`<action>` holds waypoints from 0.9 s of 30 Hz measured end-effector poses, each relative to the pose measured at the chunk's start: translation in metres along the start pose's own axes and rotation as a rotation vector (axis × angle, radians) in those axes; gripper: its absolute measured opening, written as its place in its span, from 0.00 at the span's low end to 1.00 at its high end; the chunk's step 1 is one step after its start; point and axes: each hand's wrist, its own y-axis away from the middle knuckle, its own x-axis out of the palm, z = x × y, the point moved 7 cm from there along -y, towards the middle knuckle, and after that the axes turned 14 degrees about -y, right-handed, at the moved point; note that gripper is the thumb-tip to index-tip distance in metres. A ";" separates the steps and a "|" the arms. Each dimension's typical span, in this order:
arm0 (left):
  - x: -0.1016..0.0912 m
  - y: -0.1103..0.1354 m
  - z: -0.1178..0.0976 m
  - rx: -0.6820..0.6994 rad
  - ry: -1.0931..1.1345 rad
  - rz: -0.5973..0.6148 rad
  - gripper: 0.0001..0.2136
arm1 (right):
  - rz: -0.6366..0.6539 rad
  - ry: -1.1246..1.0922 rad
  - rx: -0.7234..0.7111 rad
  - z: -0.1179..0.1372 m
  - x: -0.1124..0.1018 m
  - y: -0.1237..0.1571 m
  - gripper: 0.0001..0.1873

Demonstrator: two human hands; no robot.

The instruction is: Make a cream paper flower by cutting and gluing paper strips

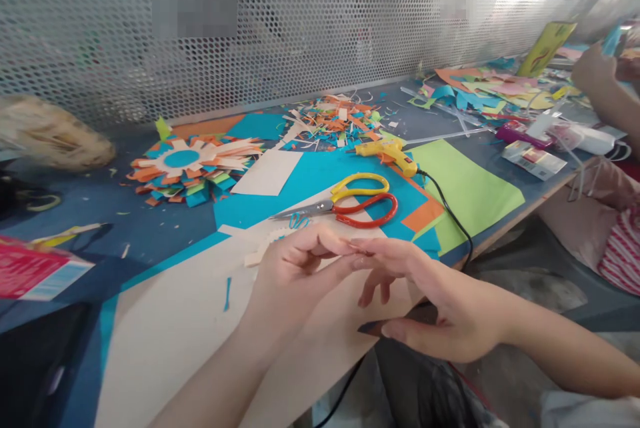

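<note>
My left hand [293,275] is curled over the cream sheet [190,328], its thumb and forefinger pinched against the fingertips of my right hand [430,298]. Whatever sits in that pinch is too small to make out. My right hand lies palm down at the table's front edge with its fingers stretched out and slightly apart. Just beyond both hands lie scissors [350,205] with one yellow and one red handle, blades pointing left. A fringed cream paper strip [265,245] lies by my left knuckles.
A yellow glue gun [387,151] with a black cord [450,215] rests on blue and green paper [465,191]. A layered paper flower [190,168] and a scrap pile [335,121] lie farther back. Another person's hand [595,71] works at the right. A perforated screen [300,28] closes the back.
</note>
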 end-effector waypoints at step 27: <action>-0.007 0.008 -0.019 0.224 -0.286 -0.004 0.06 | -0.159 0.678 -0.100 0.002 -0.007 0.004 0.33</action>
